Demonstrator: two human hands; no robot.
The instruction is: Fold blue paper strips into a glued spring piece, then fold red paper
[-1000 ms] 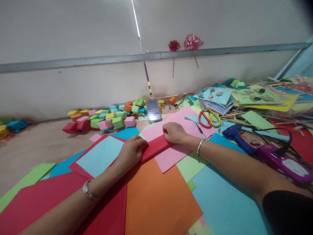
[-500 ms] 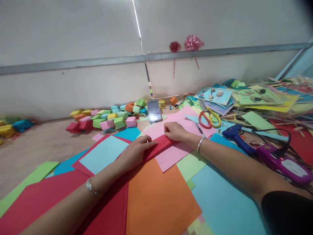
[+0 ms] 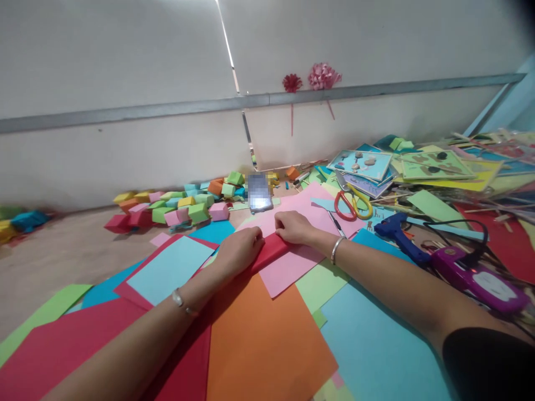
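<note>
I have the red paper between my two hands, over the near part of the pink sheet and beside the orange sheet. My right hand is closed, finger and thumb pinching its far end. My left hand curls over it nearer me; its fingertips are hidden, so I cannot tell whether it pinches or only presses.

I judge the paper very light and thin, stiffer along the folded band than across a single layer, easy to crease or tear, and apt to slide on the smooth sheets below. I'd take it at the edges of the band, one grip at each end, pressing flat rather than squeezing.

Beyond my right hand lie a pen and the scissors. Farther right, the glue gun and its cord crowd my forearm, so I'd avoid wide swings there. Ahead are the phone, then the wall. To the left, the paper blocks leave more room on my near side.
</note>
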